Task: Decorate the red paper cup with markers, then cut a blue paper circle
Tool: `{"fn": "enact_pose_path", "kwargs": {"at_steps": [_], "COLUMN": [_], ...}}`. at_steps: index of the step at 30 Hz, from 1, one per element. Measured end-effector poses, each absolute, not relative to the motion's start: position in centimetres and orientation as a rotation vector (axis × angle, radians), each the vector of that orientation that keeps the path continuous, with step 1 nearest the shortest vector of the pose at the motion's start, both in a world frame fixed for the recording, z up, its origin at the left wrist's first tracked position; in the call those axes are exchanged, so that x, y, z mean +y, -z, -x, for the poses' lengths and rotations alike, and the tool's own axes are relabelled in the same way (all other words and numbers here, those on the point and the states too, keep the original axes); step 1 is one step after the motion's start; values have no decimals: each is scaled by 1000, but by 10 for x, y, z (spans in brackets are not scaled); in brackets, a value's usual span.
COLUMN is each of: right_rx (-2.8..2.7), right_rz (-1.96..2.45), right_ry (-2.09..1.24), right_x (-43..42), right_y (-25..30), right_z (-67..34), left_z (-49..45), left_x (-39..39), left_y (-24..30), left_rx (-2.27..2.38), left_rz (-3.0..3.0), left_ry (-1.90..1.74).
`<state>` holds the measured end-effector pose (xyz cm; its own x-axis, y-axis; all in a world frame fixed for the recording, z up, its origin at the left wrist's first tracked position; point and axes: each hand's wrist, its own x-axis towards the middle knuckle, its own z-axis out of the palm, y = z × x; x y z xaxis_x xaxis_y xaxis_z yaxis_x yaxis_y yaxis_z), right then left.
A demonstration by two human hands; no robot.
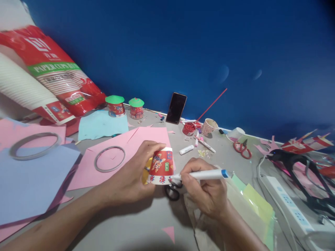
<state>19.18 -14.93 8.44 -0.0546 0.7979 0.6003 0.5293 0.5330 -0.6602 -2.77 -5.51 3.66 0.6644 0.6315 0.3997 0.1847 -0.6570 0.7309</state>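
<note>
Paper cups bag (59, 71) at the tabletop's (125, 226) far left corner. Pink paper (83, 174) left of center. Left hand (132, 177), fingers curled partway closed, grips red patterned cup (163, 166), wide end down, over the tabletop's middle. Phone (176, 108) props at far edge. Right hand (205, 191) pinches white marker (206, 175) closed-fingered, tip at cup's lower band; contact unclear. Red-handled scissors (246, 152) near far edge, power strip (286, 204) along right edge.
</note>
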Motion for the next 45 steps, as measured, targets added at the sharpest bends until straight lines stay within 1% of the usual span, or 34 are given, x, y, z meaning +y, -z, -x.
{"fn": "enact_pose_path", "kwargs": {"at_steps": [5,10,23,36,39,45], "right_rx": [-1813,-1849,-1875,-1867,-1805,-1612], "right_rz": [1052,1022,1116,1077,1094,1162], "right_ry": [-263,-280,-338,-354,-353,-347], "right_x": [-148,-148,-149,-148,-149,-148], "right_y": [-83,-79,-77,-80,-80,-88], "right_z": [-187,-187,-187,-187,-189,-198], "left_z": [28,26,24,25,25,25], "left_x": [-56,-58,-58,-57,-58,-58], "left_y": [-37,-40,-44,-43,-40,-34], "left_rx": [636,612,591,547,549,711], "left_rz": [-2214,-2208,-2199,-2204,-2197,-2098], "left_ry": [-837,-806,-789,-824,-849,-805]}}
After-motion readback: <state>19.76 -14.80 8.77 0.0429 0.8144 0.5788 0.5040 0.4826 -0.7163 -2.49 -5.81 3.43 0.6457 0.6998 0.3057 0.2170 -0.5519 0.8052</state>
